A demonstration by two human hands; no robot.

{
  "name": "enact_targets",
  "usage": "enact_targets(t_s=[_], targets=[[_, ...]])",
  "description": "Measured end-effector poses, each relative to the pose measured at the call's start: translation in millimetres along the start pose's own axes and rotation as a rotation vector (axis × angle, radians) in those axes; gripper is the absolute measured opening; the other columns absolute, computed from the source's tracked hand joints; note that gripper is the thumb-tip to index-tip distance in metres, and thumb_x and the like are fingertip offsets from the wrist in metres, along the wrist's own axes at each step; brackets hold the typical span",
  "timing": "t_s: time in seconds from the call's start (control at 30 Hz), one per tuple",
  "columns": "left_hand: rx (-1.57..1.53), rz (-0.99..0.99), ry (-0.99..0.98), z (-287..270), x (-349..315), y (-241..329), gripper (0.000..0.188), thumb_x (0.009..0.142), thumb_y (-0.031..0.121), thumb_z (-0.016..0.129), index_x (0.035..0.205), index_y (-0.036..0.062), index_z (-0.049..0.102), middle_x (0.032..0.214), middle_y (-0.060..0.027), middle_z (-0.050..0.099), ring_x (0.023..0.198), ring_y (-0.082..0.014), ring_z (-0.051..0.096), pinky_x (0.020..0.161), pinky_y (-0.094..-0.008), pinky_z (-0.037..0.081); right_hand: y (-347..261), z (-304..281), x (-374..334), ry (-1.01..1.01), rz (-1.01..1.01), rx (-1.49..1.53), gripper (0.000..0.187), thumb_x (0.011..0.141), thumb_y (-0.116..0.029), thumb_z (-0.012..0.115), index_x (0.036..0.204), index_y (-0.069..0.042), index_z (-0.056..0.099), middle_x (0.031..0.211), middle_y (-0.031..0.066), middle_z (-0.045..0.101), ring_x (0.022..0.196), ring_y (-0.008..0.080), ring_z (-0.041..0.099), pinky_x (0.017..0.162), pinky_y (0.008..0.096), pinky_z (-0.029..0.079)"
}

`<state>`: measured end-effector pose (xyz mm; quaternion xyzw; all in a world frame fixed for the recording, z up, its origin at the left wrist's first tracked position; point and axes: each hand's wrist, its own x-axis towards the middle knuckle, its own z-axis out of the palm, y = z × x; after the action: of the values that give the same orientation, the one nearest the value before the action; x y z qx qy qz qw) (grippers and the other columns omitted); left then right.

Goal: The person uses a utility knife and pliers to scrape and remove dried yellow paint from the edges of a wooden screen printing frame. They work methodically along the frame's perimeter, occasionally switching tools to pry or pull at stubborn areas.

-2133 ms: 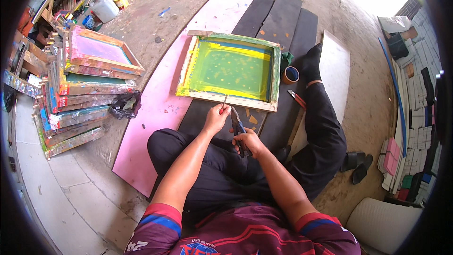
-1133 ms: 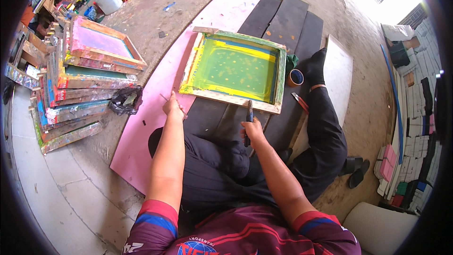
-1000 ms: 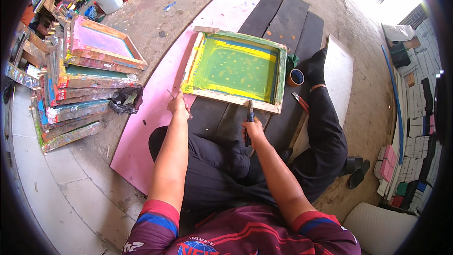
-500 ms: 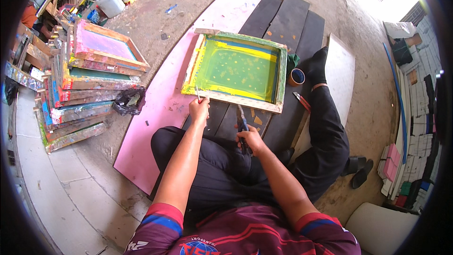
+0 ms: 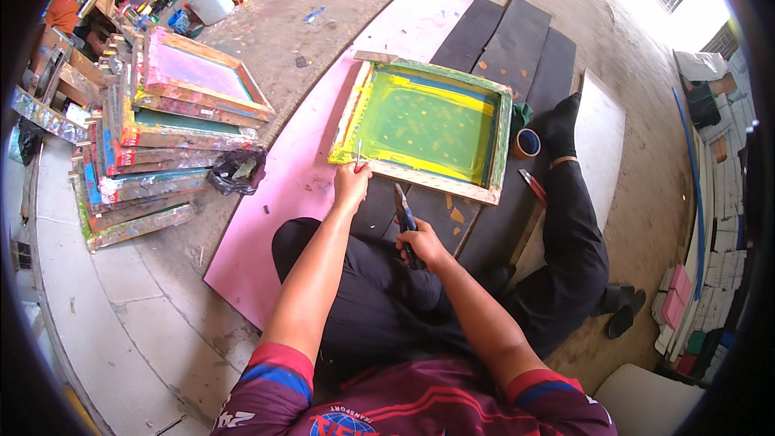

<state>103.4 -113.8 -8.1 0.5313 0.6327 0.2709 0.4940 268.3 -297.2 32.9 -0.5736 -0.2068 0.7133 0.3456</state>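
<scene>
In front of me lies a wooden screen-printing frame [image 5: 375,171] with green and yellow mesh, its edges smeared with paint. My left hand [image 5: 352,186] is closed around a red-handled screwdriver [image 5: 358,155], mostly hidden in the fist. The thin metal shaft points away from me, over the frame's near left corner. My right hand [image 5: 421,244] grips pliers with dark handles [image 5: 407,216]. Their metal jaws lie just short of the frame's near rail, apart from it.
Beneath the frame are dark boards [image 5: 517,40] and a pink sheet [image 5: 282,186]. A tape roll [image 5: 527,143] and a red cutter knife [image 5: 533,186] lie right of it. Stacked paint-stained frames [image 5: 153,182] and a black plastic bag [image 5: 238,171] are at left.
The view has shifted, so the scene sits farther right. The pliers are tilted more to the left. Both hands keep their tools.
</scene>
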Motion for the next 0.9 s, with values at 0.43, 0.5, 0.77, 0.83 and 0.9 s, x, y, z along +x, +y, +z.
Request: enact_targets(t_s=[0.43,0.5,0.77,0.83,0.9], targets=[[-0.149,-0.153,-0.089,-108,-1,18,0.024,0.104,0.023,0.068,0.1,-0.0002,0.07,0.073,-0.0045,0.066,0.044,-0.0092,0.047,0.038,-0.03,0.037,-61,85,69,-0.382,0.061,0.101,0.034,0.101,-0.009,0.058,0.134,0.0,0.052,0.089,0.0142,0.071,0.067,0.0229,0.07,0.058,0.0374,0.059],[-0.087,-0.188,-0.047,-120,5,7,0.024,0.104,0.024,0.068,0.098,0.0005,0.068,0.074,-0.0054,0.066,0.045,-0.0104,0.049,0.039,-0.0304,0.039,-64,92,80,-0.431,0.11,0.075,0.032,0.104,-0.01,0.056,0.134,-0.001,0.05,0.097,0.0168,0.074,0.072,0.025,0.073,0.062,0.0392,0.062],[0.428,-0.214,0.224,-131,36,-30,0.039,0.093,0.038,0.079,0.086,0.0007,0.07,0.075,-0.0138,0.073,0.065,-0.0264,0.07,0.059,-0.0421,0.052,-75,86,99,-0.409,0.172,0.06,0.043,0.102,-0.01,0.061,0.14,0.002,0.048,0.105,0.0173,0.071,0.077,0.0237,0.073,0.062,0.0383,0.062],[0.477,-0.142,0.231,-118,36,-4,0.038,0.093,0.038,0.079,0.092,0.0004,0.073,0.085,-0.0171,0.077,0.084,-0.0354,0.076,0.076,-0.0467,0.057,-72,69,95,-0.372,0.157,0.05,0.046,0.101,-0.009,0.062,0.143,0.001,0.046,0.104,0.016,0.071,0.079,0.0225,0.072,0.063,0.0372,0.061],[0.471,0.014,0.155,-106,36,17,0.029,0.091,0.031,0.078,0.095,0.0028,0.075,0.09,-0.0189,0.077,0.086,-0.0385,0.075,0.077,-0.0473,0.058,-64,57,87,-0.357,0.132,0.047,0.048,0.101,-0.008,0.062,0.145,0.001,0.046,0.104,0.0146,0.072,0.079,0.0213,0.072,0.064,0.036,0.06]])
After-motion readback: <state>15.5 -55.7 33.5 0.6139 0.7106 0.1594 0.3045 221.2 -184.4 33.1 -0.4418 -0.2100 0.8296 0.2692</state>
